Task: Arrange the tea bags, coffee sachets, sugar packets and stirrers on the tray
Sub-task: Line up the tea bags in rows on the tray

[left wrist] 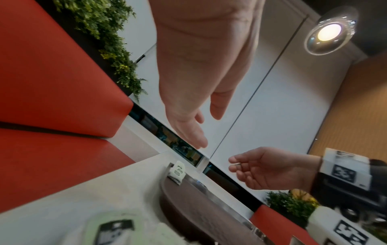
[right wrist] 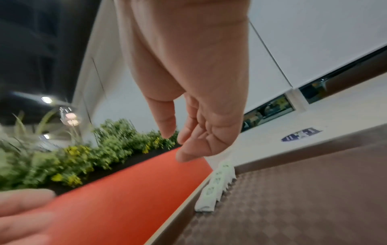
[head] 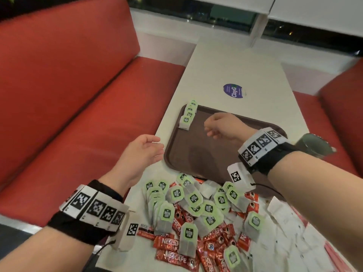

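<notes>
Brown plastic tray (head: 196, 154) on the white table (head: 235, 67), with one short row of tea bags (head: 187, 116) leaning on its far-left rim. Everything else sits loose in a heap just off the near rim: green-tagged tea bags (head: 193, 199), red coffee sachets (head: 170, 242), white sugar packets (head: 290, 228). Stirrers not made out. Left hand (head: 141, 152) hangs beside the tray, fingers relaxed, empty. Right hand (head: 222, 125) over the tray, loosely curled, nothing in it. Bags look feather-light, soft, crushable; likely best pinched by the paper tag or top edge. Sachets glossy, probably slippery.

One tray (head: 196, 154), five tea bags on it (head: 189, 114), two hands.
</notes>
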Motion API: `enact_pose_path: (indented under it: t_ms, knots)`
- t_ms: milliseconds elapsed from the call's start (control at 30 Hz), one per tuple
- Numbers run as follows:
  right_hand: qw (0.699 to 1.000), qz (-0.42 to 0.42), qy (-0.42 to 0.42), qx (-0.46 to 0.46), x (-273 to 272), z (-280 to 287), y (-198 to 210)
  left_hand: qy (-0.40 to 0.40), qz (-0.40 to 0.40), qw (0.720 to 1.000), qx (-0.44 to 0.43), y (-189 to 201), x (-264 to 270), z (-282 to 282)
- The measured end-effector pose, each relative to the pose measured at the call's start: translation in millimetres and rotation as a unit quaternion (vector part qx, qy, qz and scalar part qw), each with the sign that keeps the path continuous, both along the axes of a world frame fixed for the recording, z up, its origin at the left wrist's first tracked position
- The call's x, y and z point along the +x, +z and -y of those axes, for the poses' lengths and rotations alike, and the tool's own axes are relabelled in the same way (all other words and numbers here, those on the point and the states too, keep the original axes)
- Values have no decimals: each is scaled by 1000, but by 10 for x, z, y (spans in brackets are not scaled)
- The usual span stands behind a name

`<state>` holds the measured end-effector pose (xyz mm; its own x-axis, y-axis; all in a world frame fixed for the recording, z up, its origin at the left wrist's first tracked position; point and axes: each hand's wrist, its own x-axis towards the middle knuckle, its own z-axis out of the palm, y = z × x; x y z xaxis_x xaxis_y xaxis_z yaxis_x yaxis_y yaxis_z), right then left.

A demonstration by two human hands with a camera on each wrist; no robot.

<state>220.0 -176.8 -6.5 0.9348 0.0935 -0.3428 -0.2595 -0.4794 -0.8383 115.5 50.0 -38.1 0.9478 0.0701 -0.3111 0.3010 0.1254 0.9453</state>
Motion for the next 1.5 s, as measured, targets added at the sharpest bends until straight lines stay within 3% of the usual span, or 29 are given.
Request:
enact_pose_path:
  t_ms: [167, 333, 500, 700, 800, 933, 1000, 1100, 1300, 1500]
  knots:
    - [998, 37, 48, 31, -973, 539, 414, -88, 28, 990, 103, 155, -206, 291]
    - [998, 27, -35, 39, -1854, 1157, 376, -203, 53, 951, 226, 297, -488, 632]
    - [994, 14, -103, -16, -2428, 1492, -18, -320, 91, 877, 347, 276, -623, 1011]
    - [976, 28, -6, -214, -2465, 1406, -368, -379, 113, 801, 449, 121, -460, 1451]
    - [953, 55, 51, -294, -2320, 1270, -457, -419, 161, 732, 513, 55, -333, 1685]
    - [918, 70, 88, -380, -2189, 1106, -485, -446, 145, 629, 620, 31, -243, 1885]
    - [899, 74, 105, -419, -2151, 1062, -510, -434, 134, 606, 653, 16, -247, 1931]
    - [896, 72, 115, -422, -2124, 1051, -541, -420, 119, 611, 660, -48, -266, 1938]
    - [939, 44, 86, -330, -2103, 1087, -559, -403, 78, 688, 598, -103, -271, 1868]
    - [980, 26, 26, -193, -2086, 1203, -521, -380, 97, 777, 492, 32, -339, 1699]
